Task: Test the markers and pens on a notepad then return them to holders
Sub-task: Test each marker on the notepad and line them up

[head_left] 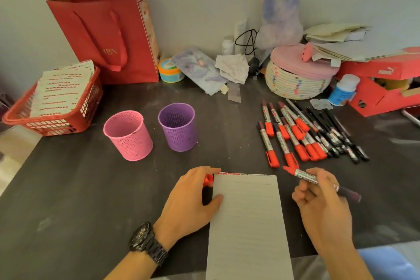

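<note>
The right hand [318,202] is gripping a red marker [306,177] by its silver barrel, just off the notepad's [247,223] far right corner, with the tip pointing away over the dark table [68,200]. The left hand [191,200] is pinching what looks like the red cap [208,180] while leaning on the notepad's left edge. If that hand lifts, the page may be sliding under the stroke, and the bare tip could be smearing fingers or table. The shoebox [375,79] is showing "PUMA". The red bag's [106,36] gold letters are ending in "BA", and the marker labels are proving unreadable.
</note>
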A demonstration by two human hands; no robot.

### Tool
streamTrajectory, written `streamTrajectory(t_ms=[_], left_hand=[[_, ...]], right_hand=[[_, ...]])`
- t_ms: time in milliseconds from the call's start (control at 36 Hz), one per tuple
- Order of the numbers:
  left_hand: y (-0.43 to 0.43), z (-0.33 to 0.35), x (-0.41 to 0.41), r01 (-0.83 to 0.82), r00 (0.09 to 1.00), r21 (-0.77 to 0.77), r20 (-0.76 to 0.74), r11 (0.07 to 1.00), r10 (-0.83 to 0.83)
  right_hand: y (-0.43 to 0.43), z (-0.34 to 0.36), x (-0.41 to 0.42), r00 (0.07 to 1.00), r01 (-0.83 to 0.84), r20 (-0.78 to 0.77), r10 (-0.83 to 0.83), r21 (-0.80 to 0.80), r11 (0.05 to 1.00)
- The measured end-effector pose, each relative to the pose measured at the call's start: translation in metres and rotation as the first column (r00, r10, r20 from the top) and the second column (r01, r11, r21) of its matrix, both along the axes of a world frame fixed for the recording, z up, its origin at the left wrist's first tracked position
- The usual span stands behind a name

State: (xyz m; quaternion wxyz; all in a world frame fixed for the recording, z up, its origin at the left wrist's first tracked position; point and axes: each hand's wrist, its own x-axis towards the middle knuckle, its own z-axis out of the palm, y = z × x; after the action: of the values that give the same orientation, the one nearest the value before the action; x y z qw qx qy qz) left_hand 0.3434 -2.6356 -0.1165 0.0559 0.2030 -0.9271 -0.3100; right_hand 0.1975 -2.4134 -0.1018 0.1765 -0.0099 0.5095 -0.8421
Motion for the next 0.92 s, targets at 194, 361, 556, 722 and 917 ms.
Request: streamTrajectory(t_ms=[194, 361, 556, 722, 917], left_hand=[[0.008, -0.011, 0.018, -0.071, 0.997, -0.057, -0.011, 0.996, 0.071], [0.013, -0.013, 0.02, -0.108, 0.993, -0.047, -0.047, 0.993, 0.106], [0.013, -0.017, 0.021, -0.091, 0.994, -0.111, -0.074, 0.99, 0.083], [0.017, -0.02, 0.016, -0.104, 0.994, -0.089, -0.038, 0.991, 0.101], [0.024, -0.016, 0.019, -0.109, 0.99, -0.142, -0.103, 0.984, 0.095]], right_hand=[[0.003, -0.001, 0.0, 1.0, -0.031, 0.002, 0.031, -0.021, 0.999], [0.002, -0.005, 0.005, 0.984, -0.05, -0.161, 0.078, 0.173, 0.984], [-0.003, 0.0, 0.009, 0.939, -0.108, -0.285, 0.191, 0.283, 0.953], [-0.031, 0.017, 0.017, 0.932, -0.087, -0.305, 0.197, 0.339, 0.937], [-0.084, 0.029, 0.025, 0.886, -0.152, -0.338, 0.319, 0.437, 0.886]])
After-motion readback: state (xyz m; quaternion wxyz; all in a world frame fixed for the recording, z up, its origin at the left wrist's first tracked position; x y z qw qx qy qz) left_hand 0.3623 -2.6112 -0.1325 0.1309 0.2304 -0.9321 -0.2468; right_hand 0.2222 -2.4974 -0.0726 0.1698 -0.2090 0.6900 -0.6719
